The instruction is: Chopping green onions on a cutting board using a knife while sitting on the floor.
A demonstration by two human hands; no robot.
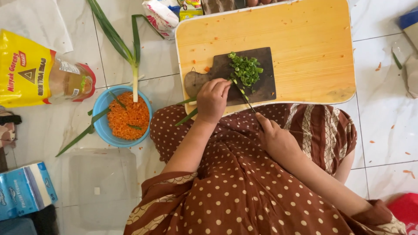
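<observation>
Beyond the left hand (212, 101), chopped greens (245, 69) crowd the dark board (261, 65); the wooden table (313, 48) lies bare past the knife hand (276, 139).

Home kitchen floor: tiles (383, 126), chopping board (257, 65).

A white tiled floor (383, 109) carries everything here. On it stands a low tabletop (313, 43) of pale wood with a white rim, flecked with orange crumbs, and a small dark cutting board (217, 69) lies directly on that tabletop near its front edge. Left of the tabletop, on the tiles, sits a blue bowl (101, 126) of finely chopped orange bits, with long green leek stalks (124, 48) lying across and beside it. Further left lies a yellow oil pouch (39, 69), below it a clear plastic lid (102, 187) and a blue tissue pack (26, 189). Small snack packets (162, 16) rest behind the tabletop, and orange scraps (379, 66) dot the tiles at right.
</observation>
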